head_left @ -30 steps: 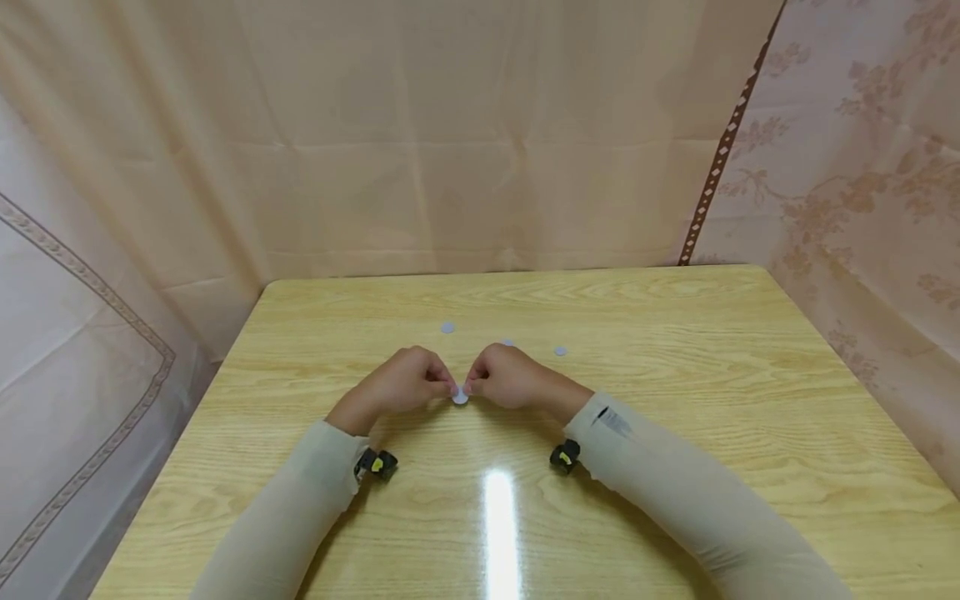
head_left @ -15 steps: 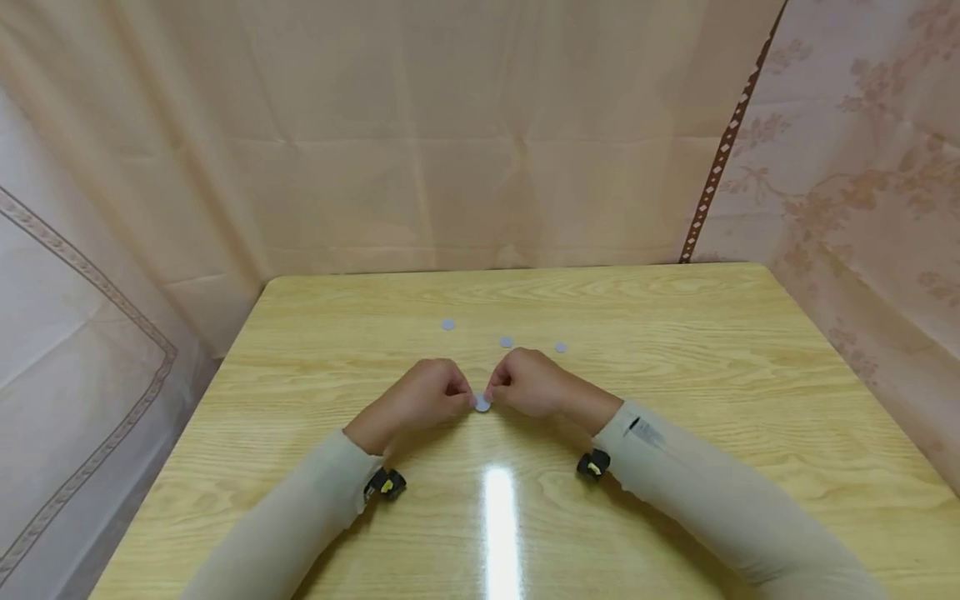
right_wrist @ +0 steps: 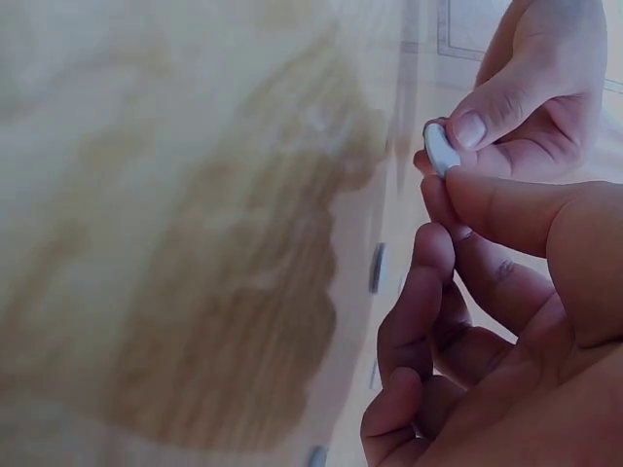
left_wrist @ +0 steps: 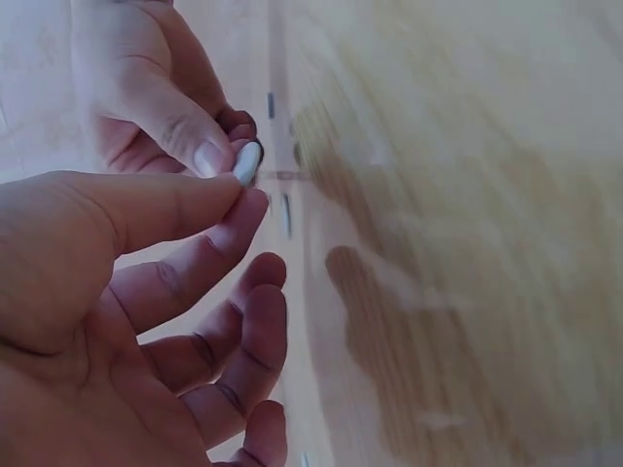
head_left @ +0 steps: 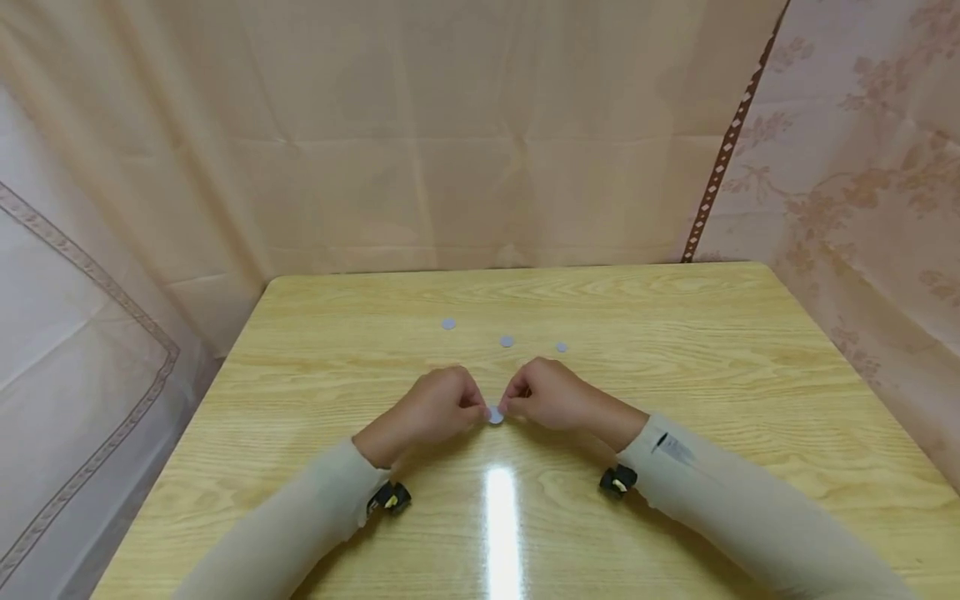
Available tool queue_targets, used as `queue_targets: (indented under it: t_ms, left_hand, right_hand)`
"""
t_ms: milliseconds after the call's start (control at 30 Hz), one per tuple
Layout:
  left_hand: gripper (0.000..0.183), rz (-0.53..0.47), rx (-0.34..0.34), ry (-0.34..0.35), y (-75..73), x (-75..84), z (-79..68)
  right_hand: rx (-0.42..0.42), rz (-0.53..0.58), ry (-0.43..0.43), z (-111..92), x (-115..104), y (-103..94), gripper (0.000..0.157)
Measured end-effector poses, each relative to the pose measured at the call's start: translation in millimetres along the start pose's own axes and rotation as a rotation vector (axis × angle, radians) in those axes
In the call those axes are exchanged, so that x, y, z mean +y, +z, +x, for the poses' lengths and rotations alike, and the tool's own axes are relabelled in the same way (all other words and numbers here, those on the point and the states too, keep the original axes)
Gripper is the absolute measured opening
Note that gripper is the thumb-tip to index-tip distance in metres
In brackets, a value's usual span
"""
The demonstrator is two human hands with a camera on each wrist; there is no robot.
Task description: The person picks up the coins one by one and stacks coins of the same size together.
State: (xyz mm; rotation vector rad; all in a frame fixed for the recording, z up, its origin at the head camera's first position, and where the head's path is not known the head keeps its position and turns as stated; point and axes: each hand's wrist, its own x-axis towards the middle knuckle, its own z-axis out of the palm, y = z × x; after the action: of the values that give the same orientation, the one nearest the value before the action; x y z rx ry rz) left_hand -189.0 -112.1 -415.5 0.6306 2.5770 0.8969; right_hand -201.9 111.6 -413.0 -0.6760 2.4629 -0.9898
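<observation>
In the head view, we pinch a small pale disc (head_left: 495, 415) by opposite edges, between the fingertips of our left hand (head_left: 438, 408) and right hand (head_left: 557, 397). Beyond the hands, three loose discs (head_left: 507, 342) lie on the desk (head_left: 337, 333), apart from one another. To hold it well, we judge that both pinches should be light and even, since so little rim could slip if one hand pulls harder. Our forearms converge, wrists angled inward, backs of the hands up.

In the left wrist view, our left thumb and index finger grip the near edge, the other fingers curving loosely below them.

In the right wrist view, our right hand mirrors that narrow pinch; the disc sits tilted at its fingertips, seemingly above the desk.
</observation>
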Motion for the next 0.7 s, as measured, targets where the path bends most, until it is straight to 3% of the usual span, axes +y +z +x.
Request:
queue_targets:
  t_ms: [367, 700]
  left_hand:
    - [0.013, 0.096, -0.017, 0.05, 14.5, 14.0, -5.0]
    - [0.019, 0.207, 0.004, 0.08, 24.9, 20.2, -4.9]
  right_hand:
    - [-0.031, 0.004, 0.009, -25.7, 6.0, 4.6, 0.015]
    - [0.015, -0.106, 0.024, -30.8, 7.2, 14.0, 0.013]
